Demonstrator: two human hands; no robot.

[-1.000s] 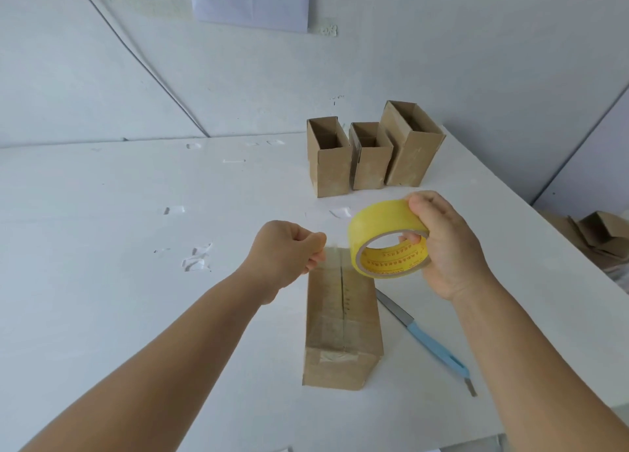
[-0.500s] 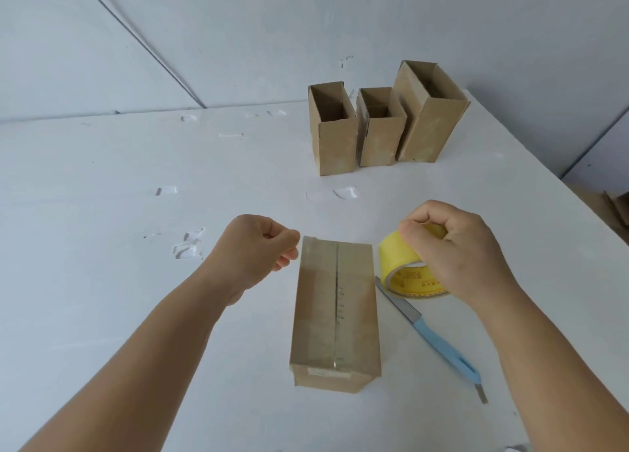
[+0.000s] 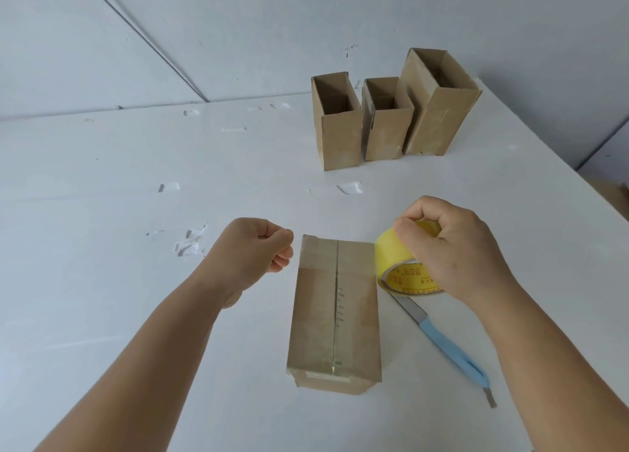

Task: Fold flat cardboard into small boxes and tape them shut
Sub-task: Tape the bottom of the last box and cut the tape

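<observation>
A closed cardboard box (image 3: 335, 315) lies flat on the white table (image 3: 119, 298), its centre seam facing up. My right hand (image 3: 456, 247) grips a yellow tape roll (image 3: 394, 254) from above, holding it down against the box's far right corner. My left hand (image 3: 252, 250) is curled just left of the box's far left corner, thumb against forefinger, pinching the clear tape's loose end. A pale band of tape crosses the box's far end between the two hands.
A blue-handled utility knife (image 3: 446, 342) lies right of the box, partly under the roll. Three open-topped cardboard boxes (image 3: 386, 128) stand in a row at the back. Torn tape scraps (image 3: 190, 244) dot the table on the left. The table's right edge runs diagonally nearby.
Both hands have come down from above the box: the roll now sits low at the box's far right corner, and my left hand has dropped to the far left corner.
</observation>
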